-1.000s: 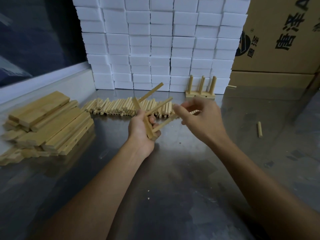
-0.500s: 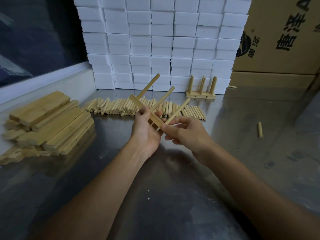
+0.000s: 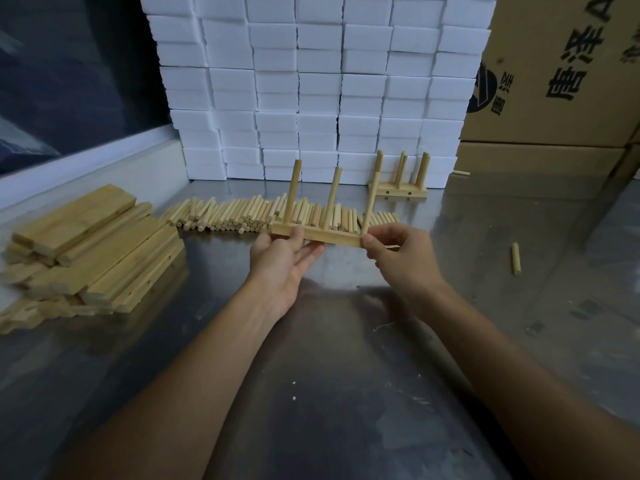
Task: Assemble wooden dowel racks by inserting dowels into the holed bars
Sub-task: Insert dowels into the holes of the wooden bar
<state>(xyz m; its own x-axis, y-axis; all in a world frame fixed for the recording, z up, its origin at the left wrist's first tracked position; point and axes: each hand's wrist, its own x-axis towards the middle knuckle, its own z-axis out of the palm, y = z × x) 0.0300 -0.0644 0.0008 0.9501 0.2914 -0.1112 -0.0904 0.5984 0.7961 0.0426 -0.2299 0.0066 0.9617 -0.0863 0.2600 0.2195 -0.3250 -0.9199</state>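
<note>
The left hand [image 3: 282, 252] holds the holed bar [image 3: 317, 234] from beneath, fingers loosely curled; the right hand [image 3: 398, 252] pinches its right end. Its long axis runs left-right above the surface [image 3: 346, 375], three dowels [image 3: 334, 197] upright. Loose dowels [image 3: 221, 216] lie just behind.

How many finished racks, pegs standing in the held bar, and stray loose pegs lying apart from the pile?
Finished rack: 1
Pegs standing in the held bar: 3
Stray loose pegs lying apart: 2
Total: 6
</note>
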